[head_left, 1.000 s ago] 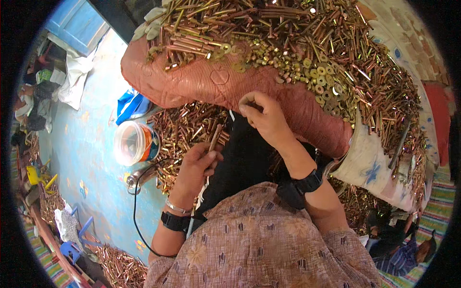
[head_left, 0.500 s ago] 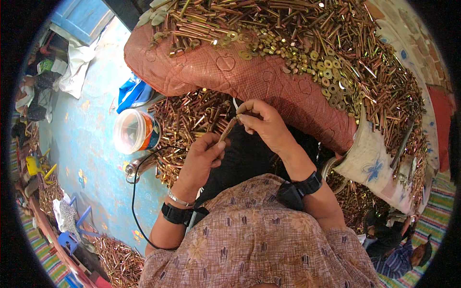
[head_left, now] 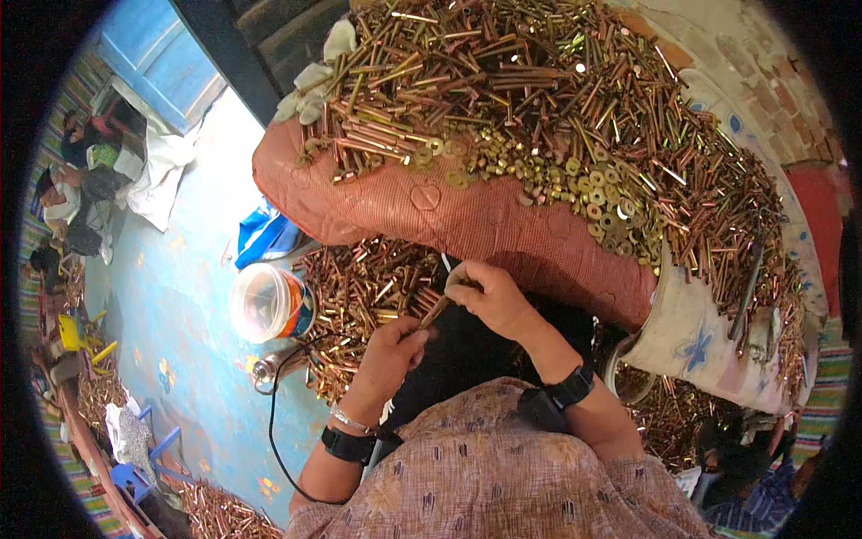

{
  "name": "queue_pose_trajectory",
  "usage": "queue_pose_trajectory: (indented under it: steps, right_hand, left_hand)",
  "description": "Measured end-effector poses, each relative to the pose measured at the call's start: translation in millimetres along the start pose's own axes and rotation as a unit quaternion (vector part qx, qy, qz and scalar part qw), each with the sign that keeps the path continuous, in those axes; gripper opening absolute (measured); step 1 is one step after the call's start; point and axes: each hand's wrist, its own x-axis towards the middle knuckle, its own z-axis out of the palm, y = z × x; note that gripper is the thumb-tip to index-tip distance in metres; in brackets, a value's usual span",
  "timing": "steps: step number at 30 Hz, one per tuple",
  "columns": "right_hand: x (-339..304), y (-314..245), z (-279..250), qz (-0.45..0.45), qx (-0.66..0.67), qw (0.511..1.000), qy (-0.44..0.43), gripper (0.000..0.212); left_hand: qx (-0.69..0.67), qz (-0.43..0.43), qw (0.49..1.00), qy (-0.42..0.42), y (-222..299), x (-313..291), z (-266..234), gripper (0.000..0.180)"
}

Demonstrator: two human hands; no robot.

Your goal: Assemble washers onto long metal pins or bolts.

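Observation:
My left hand is closed around the lower end of a slim, brass-coloured bolt. The bolt slants up toward my right hand, whose thumb and fingers pinch at its upper end. Whether a small nut or washer sits between those fingertips is too small to tell. Just beyond both hands lies a red quilted cushion. On and behind it are a big heap of long bolts, a patch of small nuts and flat washers.
More bolts cover the floor left of my lap, beside a clear plastic bucket. A black cable runs past my left forearm from a metal cylinder. A pale flowered cloth hangs at the right. Another person shows at the lower right.
The whole view has tilted, so everything sits lower in the picture. My hands stay at the bolt, the right one still at its upper end.

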Motion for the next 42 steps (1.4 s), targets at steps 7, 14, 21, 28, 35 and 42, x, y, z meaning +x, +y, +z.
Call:
queue_pose_trajectory:
  steps: [7, 14, 21, 28, 35, 42]
  right_hand:
    - [0.5, -2.8, 8.8, 0.039, 0.015, 0.999, 0.014, 0.013]
    - [-2.2, -2.8, 14.3, 0.053, 0.069, 0.996, 0.019, 0.019]
    - [-2.5, 3.4, 14.2, 0.061, -0.001, 0.998, 0.034, 0.020]
    - [-1.3, 11.3, 14.3, 0.047, -0.045, 0.997, 0.042, 0.032]
    - [-3.6, 3.2, 14.0, 0.023, -0.168, 0.985, 0.046, 0.035]
    - [-0.2, 18.0, 19.1, 0.026, -0.110, 0.993, 0.041, 0.032]
  left_hand:
    - [0.073, 0.002, 0.997, 0.013, -0.4, 1.1, -0.3, 0.012]
    - [0.100, -0.009, 0.994, 0.033, 1.7, -0.3, -1.9, 0.013]
    - [0.102, 0.008, 0.994, 0.033, -10.1, 6.6, -3.7, 0.013]
    - [0.121, 0.019, 0.992, 0.040, -2.3, 1.8, 1.6, 0.013]
    - [0.108, 0.045, 0.992, 0.053, -18.9, 3.9, -1.6, 0.013]
    - [0.111, 0.054, 0.991, 0.046, -19.7, 3.7, -4.1, 0.010]
